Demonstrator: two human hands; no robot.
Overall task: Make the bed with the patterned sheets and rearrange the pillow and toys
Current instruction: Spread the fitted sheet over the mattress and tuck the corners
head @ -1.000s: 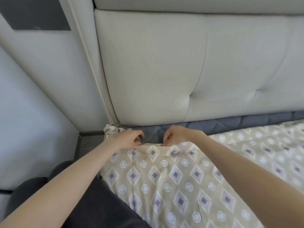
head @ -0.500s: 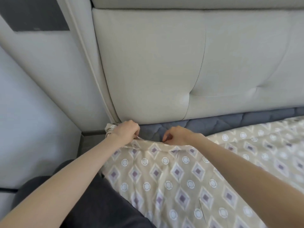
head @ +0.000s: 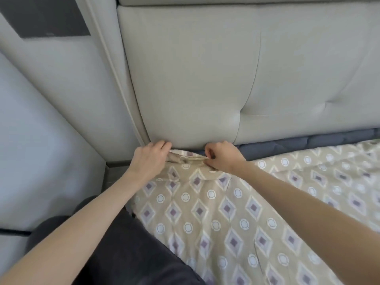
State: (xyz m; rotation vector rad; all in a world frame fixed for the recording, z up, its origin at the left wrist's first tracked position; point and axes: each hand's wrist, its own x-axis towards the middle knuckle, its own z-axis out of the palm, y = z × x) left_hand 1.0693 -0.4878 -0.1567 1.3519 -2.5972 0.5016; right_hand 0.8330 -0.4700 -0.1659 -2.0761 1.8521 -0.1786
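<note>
Two hands, left hand (head: 151, 159) and right hand (head: 223, 156), both pinching one patterned sheet (head: 226, 219) edge mid-frame, tight against one padded headboard (head: 195, 79), grey mattress (head: 298, 144) strip showing right, wall (head: 37, 130) close on left

A beige sheet (head: 226, 212) printed with diamonds and circles lay across the bed (head: 308, 144), its top edge bunched at the corner against the padded headboard (head: 185, 79). A strip of the bed's grey quilted top showed bare below the headboard.
</note>
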